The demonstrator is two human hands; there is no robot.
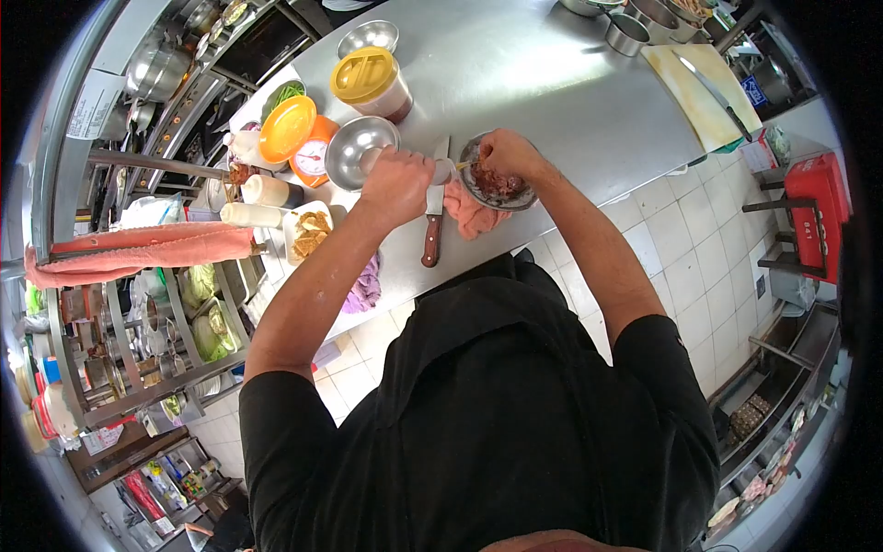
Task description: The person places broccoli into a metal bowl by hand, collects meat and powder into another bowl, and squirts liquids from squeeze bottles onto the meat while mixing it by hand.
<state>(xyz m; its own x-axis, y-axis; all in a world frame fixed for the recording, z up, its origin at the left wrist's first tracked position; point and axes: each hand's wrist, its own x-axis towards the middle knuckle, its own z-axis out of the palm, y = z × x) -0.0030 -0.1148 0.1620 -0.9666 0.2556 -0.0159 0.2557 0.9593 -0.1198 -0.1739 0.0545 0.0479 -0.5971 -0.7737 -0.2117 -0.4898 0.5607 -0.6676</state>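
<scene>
My left hand (399, 188) is closed around a small pale cup (442, 172), its mouth tipped toward a metal bowl (533, 200) on my right. A bit of yellow shows at the bowl's left rim by the cup. Dark red raw meat (497, 181) in small pieces fills the bowl. My right hand (510, 154) reaches in over the far rim, its fingers bent down into the meat and partly hidden. Under the bowl's near side lies a bunched orange cloth (474, 213). Between the hands, a knife with a wooden handle (431, 241) rests on the steel table.
An empty metal bowl (350, 164), a yellow-lidded tub (374, 87) and an orange scale (315, 158) stand left on the table (515, 74). Squeeze bottles (267, 191) and a tray of brown pieces (311, 235) are nearer. A cutting board (685, 87) holds another knife (708, 83).
</scene>
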